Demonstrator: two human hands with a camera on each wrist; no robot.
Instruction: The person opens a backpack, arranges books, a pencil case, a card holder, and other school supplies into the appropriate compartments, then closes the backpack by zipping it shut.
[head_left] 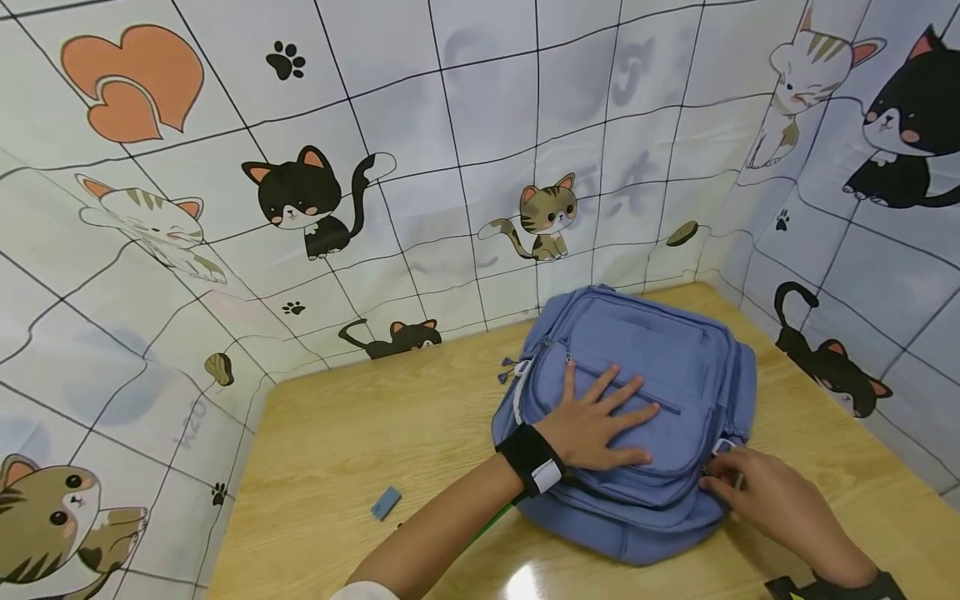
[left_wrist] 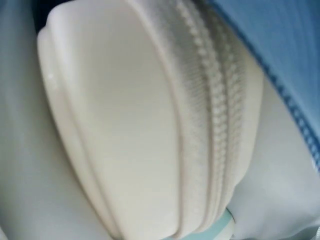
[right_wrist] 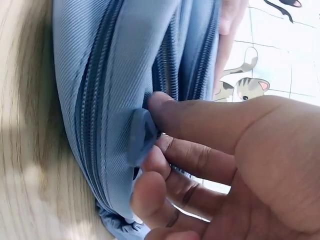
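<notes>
My left hand (head_left: 600, 421) lay flat on the blue backpack (head_left: 660, 358) while my right hand (head_left: 765, 492) pinched its zipper tab (right_wrist: 142, 137), half hidden by fingers.

The left hand (head_left: 596, 421) lay flat, fingers spread and straight, its forearm reaching in from the near edge. The right hand (head_left: 757, 492), nearer and rightward, curled its fingers (right_wrist: 170, 155) in a pinch.

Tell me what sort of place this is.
Probably a small screened-off work booth: a wooden table walled on three sides by cartoon-cat sheets, with just a blue backpack and a small blue block on it.
</notes>
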